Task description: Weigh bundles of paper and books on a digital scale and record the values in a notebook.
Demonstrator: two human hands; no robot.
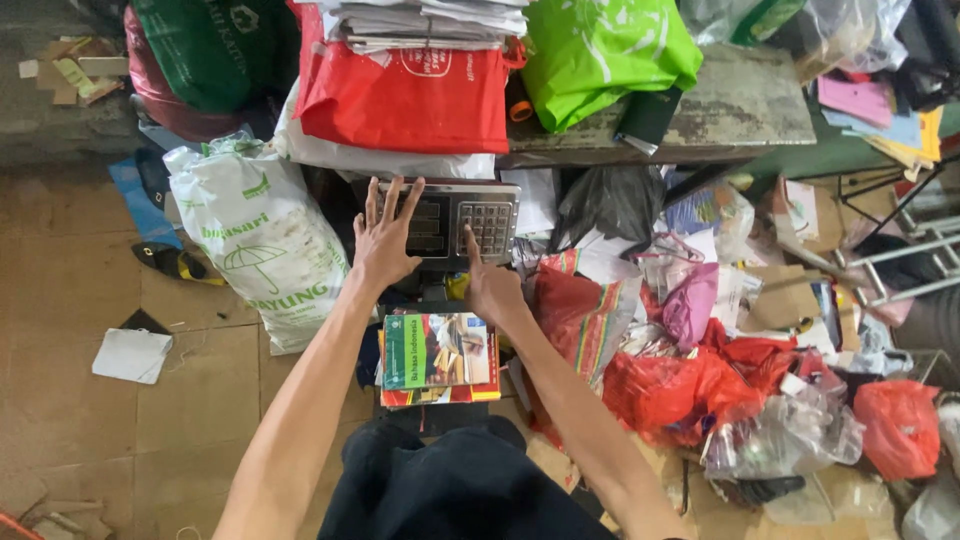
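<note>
1. Head view: the left hand (385,238) lies flat with fingers spread on the display side of a grey metal weighing scale panel (450,222), gripping nothing.
2. The right hand (490,285) has its index finger stretched onto the panel's keypad, other fingers curled, holding nothing.
3. Just below both hands, between the forearms, a stack of paperback books with a green cover on top (437,356) rests on the scale.
4. Left of the left hand stands a white woven plastic sack (262,235); above it, a red fabric bag (405,95).
5. Right of the right hand lie crumpled red plastic bags (660,385) on the floor.
</note>
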